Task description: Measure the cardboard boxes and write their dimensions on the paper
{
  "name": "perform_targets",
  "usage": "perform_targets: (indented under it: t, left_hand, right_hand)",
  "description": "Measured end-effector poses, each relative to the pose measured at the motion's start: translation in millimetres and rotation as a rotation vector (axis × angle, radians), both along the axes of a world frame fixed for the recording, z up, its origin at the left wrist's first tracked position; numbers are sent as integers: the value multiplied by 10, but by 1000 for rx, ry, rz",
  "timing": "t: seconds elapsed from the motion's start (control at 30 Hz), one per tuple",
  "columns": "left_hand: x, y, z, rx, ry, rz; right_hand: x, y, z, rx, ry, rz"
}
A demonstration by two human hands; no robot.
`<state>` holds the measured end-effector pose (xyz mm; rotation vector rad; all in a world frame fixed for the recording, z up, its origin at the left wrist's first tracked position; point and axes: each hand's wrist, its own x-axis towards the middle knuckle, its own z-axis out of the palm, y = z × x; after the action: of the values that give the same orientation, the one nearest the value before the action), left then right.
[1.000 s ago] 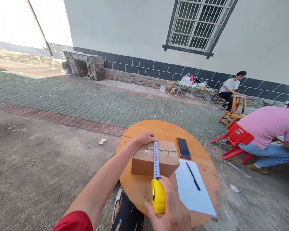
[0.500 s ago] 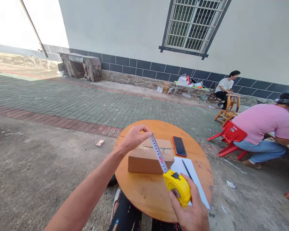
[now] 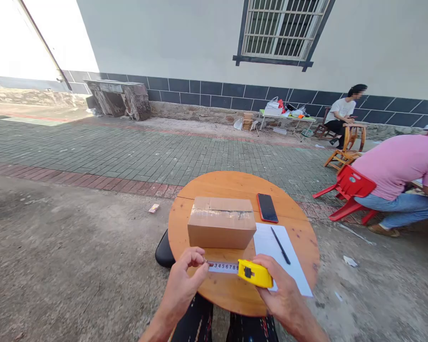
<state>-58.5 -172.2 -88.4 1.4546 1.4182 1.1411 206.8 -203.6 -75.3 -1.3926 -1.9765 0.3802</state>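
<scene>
My right hand grips the yellow case of a tape measure. A short length of its white blade, with black numbers, stretches leftward to my left hand. Thumb and forefinger of that hand pinch the blade's end. The tape runs roughly level in front of a closed cardboard box, just on the near side of it. The box has clear tape along its top seam and sits on a round wooden table.
Right of the box lie a phone with a red edge and a white sheet of paper with a black pen on it. A person in pink sits on a red plastic chair at the right. Another person sits farther back.
Both hands have come down toward me from over the box. The blade has swung from a slant to nearly level, and less of it is out of the case.
</scene>
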Motion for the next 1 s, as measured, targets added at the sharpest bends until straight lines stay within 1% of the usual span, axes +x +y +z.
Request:
perform_targets:
  t: [0.1, 0.17, 0.2, 0.27, 0.33, 0.37, 0.43, 0.5, 0.6, 0.7, 0.77, 0.83, 0.9, 0.97, 1.0]
  left_hand:
    - [-163, 48, -171, -1, 1, 132]
    - [-262, 110, -267, -11, -5, 181]
    - [-292, 146, -307, -16, -8, 179]
    - [-301, 222, -361, -20, -24, 134]
    - [-250, 287, -365, -31, -54, 60]
    - [-212, 309, -345, -38, -66, 35]
    - [-143, 320, -259, -52, -66, 21]
    - [-116, 286, -127, -74, -15, 40]
    - [-155, 212, 100, -113, 114, 66]
    - [-172, 228, 274, -119, 191, 98]
    - [-121, 297, 337, -131, 196, 116]
    - [-41, 374, 374, -141, 186, 124]
    - [20, 434, 409, -118, 177, 119]
    - [33, 493, 462, -81, 168, 71]
    - [22, 534, 496, -71, 162, 21]
  right_hand:
    - [74, 26, -113, -64, -44, -71]
    - [103, 75, -162, -110, -34, -100]
    - [108, 110, -176, -133, -21, -90]
    - [93, 197, -181, -173, 3, -42]
    - [53, 286, -149, -209, 13, 17]
    - [30, 323, -116, -225, 20, 41]
    - [-11, 365, -13, -257, 46, 82]
    - [-30, 360, 137, -298, 71, 101]
    - [-23, 309, 399, -356, 75, 91]
    - [-18, 323, 594, -352, 59, 90]
    - [-30, 387, 654, -328, 50, 74]
    - [-50, 456, 678, -303, 50, 34]
    - [-75, 474, 694, -285, 63, 9]
    - [-118, 409, 699, -332, 86, 33]
    - [-154, 346, 686, -366, 97, 44]
